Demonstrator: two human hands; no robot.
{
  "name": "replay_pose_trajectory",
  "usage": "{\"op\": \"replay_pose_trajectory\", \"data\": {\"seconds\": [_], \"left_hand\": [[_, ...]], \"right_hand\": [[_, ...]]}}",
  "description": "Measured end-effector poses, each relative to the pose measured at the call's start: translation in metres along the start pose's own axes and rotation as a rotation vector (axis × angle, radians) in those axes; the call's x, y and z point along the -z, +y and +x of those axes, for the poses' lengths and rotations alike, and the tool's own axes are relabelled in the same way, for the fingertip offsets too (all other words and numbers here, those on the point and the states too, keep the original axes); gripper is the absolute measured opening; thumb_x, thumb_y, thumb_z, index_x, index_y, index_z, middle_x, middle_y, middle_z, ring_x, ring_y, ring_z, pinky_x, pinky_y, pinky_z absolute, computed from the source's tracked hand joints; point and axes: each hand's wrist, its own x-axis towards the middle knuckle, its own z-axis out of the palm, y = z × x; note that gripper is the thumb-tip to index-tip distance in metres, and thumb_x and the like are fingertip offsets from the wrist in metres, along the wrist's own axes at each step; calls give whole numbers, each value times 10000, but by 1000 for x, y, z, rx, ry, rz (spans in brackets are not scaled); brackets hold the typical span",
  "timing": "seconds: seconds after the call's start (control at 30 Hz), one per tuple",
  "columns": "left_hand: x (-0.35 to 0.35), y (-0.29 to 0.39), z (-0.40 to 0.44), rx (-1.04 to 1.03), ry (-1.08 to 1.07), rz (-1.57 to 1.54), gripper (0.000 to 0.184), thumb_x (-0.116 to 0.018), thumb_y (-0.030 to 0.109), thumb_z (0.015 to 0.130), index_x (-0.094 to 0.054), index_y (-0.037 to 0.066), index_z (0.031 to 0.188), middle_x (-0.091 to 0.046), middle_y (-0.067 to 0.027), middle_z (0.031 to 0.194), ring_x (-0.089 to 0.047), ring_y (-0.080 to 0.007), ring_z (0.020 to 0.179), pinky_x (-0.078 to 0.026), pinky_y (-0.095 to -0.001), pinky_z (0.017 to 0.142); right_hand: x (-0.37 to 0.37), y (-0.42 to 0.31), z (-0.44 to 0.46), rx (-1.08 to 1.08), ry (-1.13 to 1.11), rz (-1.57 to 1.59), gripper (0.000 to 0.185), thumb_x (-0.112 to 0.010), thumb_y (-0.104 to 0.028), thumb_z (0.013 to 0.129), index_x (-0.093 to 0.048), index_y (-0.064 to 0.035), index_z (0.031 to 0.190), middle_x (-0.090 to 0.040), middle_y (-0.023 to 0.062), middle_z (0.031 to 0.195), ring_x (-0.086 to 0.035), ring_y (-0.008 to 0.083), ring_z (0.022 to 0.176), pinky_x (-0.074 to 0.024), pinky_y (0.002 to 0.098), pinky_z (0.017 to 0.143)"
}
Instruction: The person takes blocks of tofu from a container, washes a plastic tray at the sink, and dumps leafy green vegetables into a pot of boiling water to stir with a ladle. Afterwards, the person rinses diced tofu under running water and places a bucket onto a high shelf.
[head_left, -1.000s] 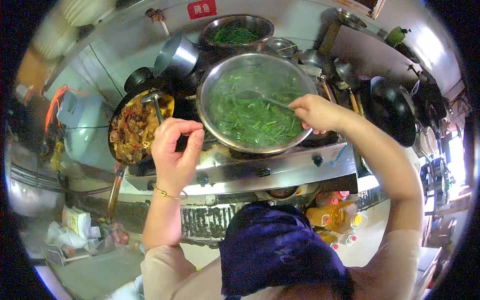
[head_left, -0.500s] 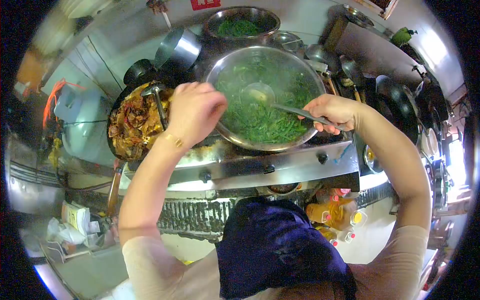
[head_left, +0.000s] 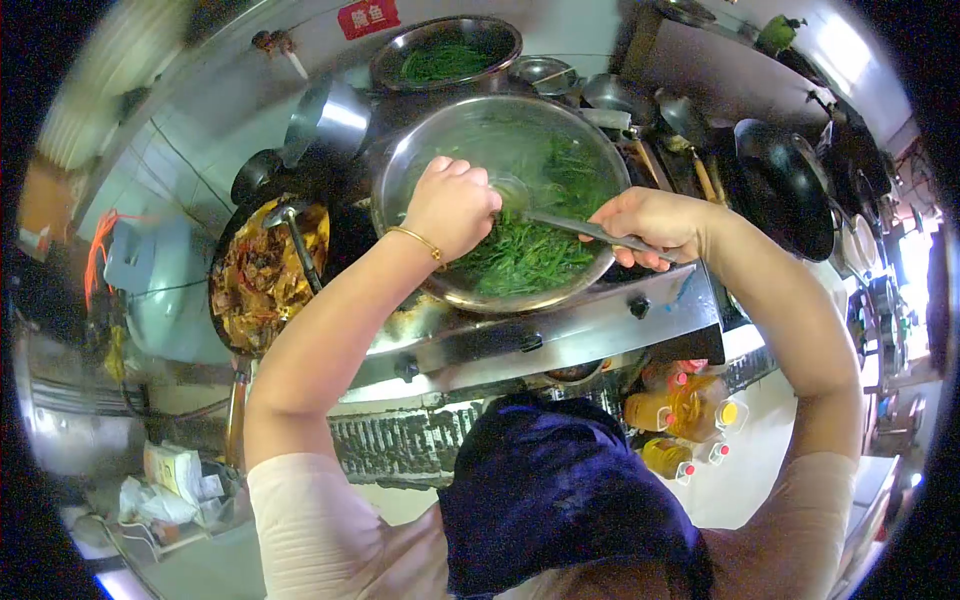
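My right hand [head_left: 655,225] is wrapped round the handle of a ladle [head_left: 575,228], whose round head rests among the greens. Chopped leafy greens [head_left: 535,255] lie in liquid in a wide steel basin [head_left: 458,292] on the stove. Over the basin's left side is my left hand [head_left: 452,205], closed in a fist close to the ladle's head; whatever it may hold is hidden by the fingers.
Left of the basin stands a wok [head_left: 213,275] of browned meat pieces with a second ladle [head_left: 303,245] in it. Behind is a smaller steel bowl [head_left: 508,50] of greens. An empty black wok [head_left: 780,190] leans at right. Oil bottles [head_left: 695,408] stand below.
My left hand has moved right, from the basin's left rim to above the greens near the ladle head. My right hand keeps its grip on the ladle. The view has shifted slightly.
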Motion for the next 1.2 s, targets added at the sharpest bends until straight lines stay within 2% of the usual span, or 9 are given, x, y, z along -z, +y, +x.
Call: {"op": "replay_pose_trajectory", "data": {"seconds": [0.17,0.27,0.37,0.47,0.57,0.67,0.83,1.07,1.2], "left_hand": [[26,-2,11,-28,14,1,35,-654,218,696,-679,193,696,-585,-27,746,-561,-228,822,-409,-382,781],[48,-9,11,-21,-7,2,51,-654,237,708,-684,196,704,-600,-15,742,-569,-218,814,-411,-381,784],[66,-14,10,5,-61,-17,82,-663,250,712,-687,172,720,-623,-26,761,-592,-223,821,-431,-393,764],[78,-20,11,113,-106,-194,126,-678,251,732,-712,146,791,-658,-63,775,-630,-240,763,-483,-382,707],[82,-22,12,443,-231,-436,164,-714,232,752,-728,110,859,-693,-96,821,-658,-186,723,-511,-310,685],[69,-33,7,469,-48,-765,182,-727,228,749,-726,83,859,-702,-83,842,-649,-140,744,-504,-282,696],[70,-28,2,485,149,-609,206,-710,229,770,-720,52,874,-696,-82,816,-624,-128,716,-492,-258,691],[94,20,-66,558,618,-1967,218,-559,153,890,-584,72,1090,-630,-92,1013,-612,-193,879,-501,-306,755],[91,85,-131,801,716,-2276,175,-565,188,865,-479,106,993,-565,-88,915,-627,-274,861,-526,-354,683]], "right_hand": [[1,3,-11,31,73,-113,282,-429,-128,898,-554,-33,1132,-574,34,601,-457,64,365,-358,213,322],[-4,5,-20,165,254,-443,284,-446,-141,901,-549,-54,1151,-611,71,650,-561,170,451,-443,304,399],[-7,27,-17,526,674,-1262,286,-482,-153,889,-551,-81,1156,-639,132,730,-626,309,630,-505,415,571],[-19,14,-39,344,678,-1240,296,-522,-154,859,-565,-102,1147,-643,170,836,-612,374,815,-494,473,722],[-9,21,-52,509,782,-1209,301,-535,-148,847,-573,-93,1140,-645,175,895,-618,353,843,-497,455,742],[6,19,-71,519,779,-1265,300,-542,-141,839,-579,-90,1133,-642,174,930,-615,349,857,-498,452,739],[10,15,-92,499,792,-1306,273,-546,-149,835,-605,-112,1098,-649,162,864,-623,345,807,-500,454,718],[16,-4,-131,504,647,-1468,241,-591,-156,787,-668,-139,1015,-654,154,827,-631,340,776,-506,457,696],[11,0,-100,383,480,-1445,254,-614,-146,762,-688,-141,1005,-656,161,831,-628,344,790,-498,449,717]]}}
